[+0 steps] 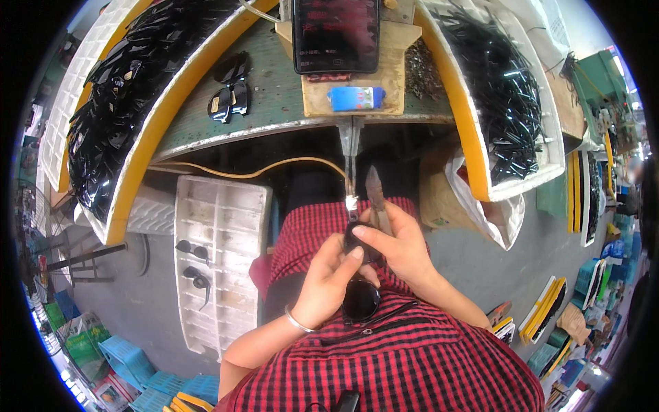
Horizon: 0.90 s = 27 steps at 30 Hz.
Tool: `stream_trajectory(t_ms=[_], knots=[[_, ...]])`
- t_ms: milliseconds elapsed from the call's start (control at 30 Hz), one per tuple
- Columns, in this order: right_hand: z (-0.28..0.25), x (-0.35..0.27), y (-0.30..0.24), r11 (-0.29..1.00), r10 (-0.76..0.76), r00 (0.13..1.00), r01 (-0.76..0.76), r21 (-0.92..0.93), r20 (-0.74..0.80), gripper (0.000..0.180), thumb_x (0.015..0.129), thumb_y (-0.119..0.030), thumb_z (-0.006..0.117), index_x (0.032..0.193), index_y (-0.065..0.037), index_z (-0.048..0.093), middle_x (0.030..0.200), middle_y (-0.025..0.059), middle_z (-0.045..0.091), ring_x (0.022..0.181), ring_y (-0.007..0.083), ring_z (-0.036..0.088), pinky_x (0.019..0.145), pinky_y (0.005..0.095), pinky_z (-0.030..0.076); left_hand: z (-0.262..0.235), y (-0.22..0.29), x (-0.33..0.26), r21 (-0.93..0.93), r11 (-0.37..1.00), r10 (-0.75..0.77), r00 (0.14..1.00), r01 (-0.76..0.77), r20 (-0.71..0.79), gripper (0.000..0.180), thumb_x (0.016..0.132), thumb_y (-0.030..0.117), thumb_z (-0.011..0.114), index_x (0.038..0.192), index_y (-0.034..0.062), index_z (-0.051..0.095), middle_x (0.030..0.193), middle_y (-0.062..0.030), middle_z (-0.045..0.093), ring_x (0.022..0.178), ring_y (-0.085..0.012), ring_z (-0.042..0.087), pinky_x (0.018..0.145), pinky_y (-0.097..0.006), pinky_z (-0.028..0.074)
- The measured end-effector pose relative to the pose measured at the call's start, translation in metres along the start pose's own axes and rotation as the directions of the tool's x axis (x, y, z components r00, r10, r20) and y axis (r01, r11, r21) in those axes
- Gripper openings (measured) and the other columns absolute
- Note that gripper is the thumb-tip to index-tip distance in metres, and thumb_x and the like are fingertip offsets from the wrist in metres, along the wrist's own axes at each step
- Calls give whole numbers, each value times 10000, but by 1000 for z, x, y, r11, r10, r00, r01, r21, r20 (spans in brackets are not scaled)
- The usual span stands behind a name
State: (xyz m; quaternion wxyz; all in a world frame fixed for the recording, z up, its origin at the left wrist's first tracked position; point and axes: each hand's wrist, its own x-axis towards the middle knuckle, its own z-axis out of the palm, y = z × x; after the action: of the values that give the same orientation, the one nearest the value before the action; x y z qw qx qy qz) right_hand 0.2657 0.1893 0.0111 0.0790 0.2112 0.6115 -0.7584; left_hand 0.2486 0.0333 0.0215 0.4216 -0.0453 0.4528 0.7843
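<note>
- Black sunglasses (362,301) are between both hands, above the checked apron (309,237).
- The left hand (326,278) pinches them between thumb and fingers; too light a hold could drop them.
- The right hand (400,247) pinches them too, a tapered tool (375,190) tucked in its grip; a slip could let that scratch them.
- Crowding the metal fixture (351,141) just beyond could knock them.

Small white lettering (312,51) on dark screen (336,34)

I see a sunglasses workshop around me: a worn bench (274,96), trays (473,151) heaped with black eyewear parts (504,113), blue crates (127,360).
</note>
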Motion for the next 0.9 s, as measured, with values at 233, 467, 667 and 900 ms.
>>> stream_trajectory(t_ms=[233, 467, 667, 900], knots=[[1, 0, 3, 1000, -15, 1000, 16, 25, -7, 212, 841, -118, 725, 967, -20, 586, 826, -12, 588, 761, 53, 532, 683, 220, 450, -4, 1, 0, -6, 1000, -26, 999, 26, 38, 210, 1010, 121, 440, 1159, -26, 428, 1020, -115, 585, 764, -172, 650, 705, -275, 535], [-18, -4, 2, 980, -126, 992, 127, -155, 17, 242, 858, -146, 702, 1044, -19, 614, 845, 9, 600, 782, 83, 552, 711, 243, 458, -4, 0, -1, 8, 999, -44, 999, 44, -3, 179, 1004, 129, 457, 1113, -13, 452, 846, -98, 603, 710, -161, 655, 644, -245, 529], [-48, -32, -39, 183, -471, 827, 433, -883, 307, 443, 685, -158, 760, 1105, -82, 640, 869, 56, 561, 818, 268, 548, 745, 396, 449, 0, -1, -3, 145, 989, -45, 997, 37, 56, 178, 1006, 128, 461, 1097, -25, 456, 808, -102, 632, 715, -158, 654, 677, -252, 513], [-48, -38, -56, -69, -447, 789, 438, -896, 420, 436, 676, -165, 758, 1094, -108, 647, 828, 44, 552, 780, 244, 553, 692, 367, 449, 2, 4, -8, 259, 966, -17, 996, -6, 85, 163, 1008, 122, 456, 1092, -17, 455, 819, -93, 635, 729, -143, 652, 671, -241, 505]])
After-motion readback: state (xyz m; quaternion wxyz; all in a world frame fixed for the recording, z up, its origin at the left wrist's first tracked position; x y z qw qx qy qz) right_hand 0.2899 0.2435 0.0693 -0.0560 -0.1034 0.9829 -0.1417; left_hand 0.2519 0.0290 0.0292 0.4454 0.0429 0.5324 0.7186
